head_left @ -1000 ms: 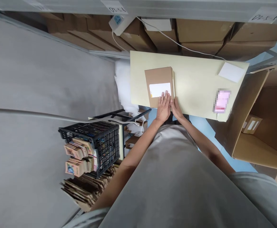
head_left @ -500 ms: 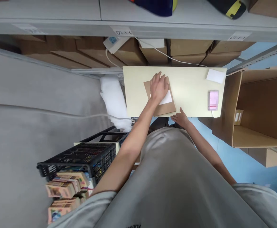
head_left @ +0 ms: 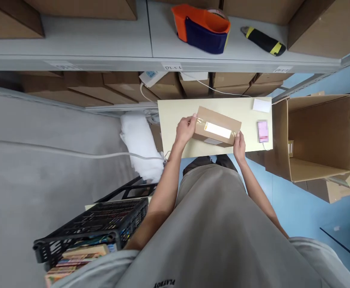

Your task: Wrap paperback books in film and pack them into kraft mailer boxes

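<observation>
A brown cardboard package (head_left: 217,118) with clear tape and a white label (head_left: 218,130) is held tilted above the pale yellow table (head_left: 175,148). My left hand (head_left: 186,129) grips its left end, thumb on top near the tape. At the right end, my right hand (head_left: 239,147) pinches the lower corner. A phone with a blurred pink screen (head_left: 262,131) and a white paper (head_left: 261,105) lie on the table's right side.
Above the table, a grey shelf (head_left: 103,38) carries an orange and blue tape dispenser (head_left: 206,34) and a black-yellow cutter (head_left: 263,41). A large open carton (head_left: 319,136) stands right. White wrap (head_left: 140,146) and a black crate of books (head_left: 93,224) are left.
The package has been lifted and turned, showing its taped, labelled side. My left hand has moved from its top to its left end, and my right hand has taken hold of it. The view has shifted.
</observation>
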